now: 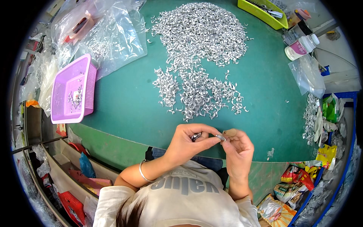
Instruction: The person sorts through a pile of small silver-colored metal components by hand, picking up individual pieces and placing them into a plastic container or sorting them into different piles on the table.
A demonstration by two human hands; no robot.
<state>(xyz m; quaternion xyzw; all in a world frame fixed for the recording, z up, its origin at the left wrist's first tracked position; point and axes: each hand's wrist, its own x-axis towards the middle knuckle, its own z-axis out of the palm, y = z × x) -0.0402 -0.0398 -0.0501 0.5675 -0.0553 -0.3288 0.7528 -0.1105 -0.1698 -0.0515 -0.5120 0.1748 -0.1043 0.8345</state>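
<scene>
Near the front edge of the green tabletop, my two hands meet at the fingertips. My left hand (pixel 193 139) is closed, pinching a small curved silver metal piece (pixel 221 137) between thumb and forefinger. More silver pieces (pixel 196 136) show inside its curled fingers. My right hand (pixel 239 148) has its fingers bent and closed at the other end of the pinched piece, with something brownish covering one fingertip. Just beyond the hands lies a loose spread of matching silver pieces (pixel 196 94), which joins a big heap (pixel 200 32) farther back.
A purple plastic basket (pixel 92 85) holding a few pieces stands at the left. Behind it lie clear plastic bags (pixel 121 41). A yellow-green tray (pixel 261 15) and a white bottle (pixel 301 47) are at the back right. More pieces (pixel 311 117) line the right edge.
</scene>
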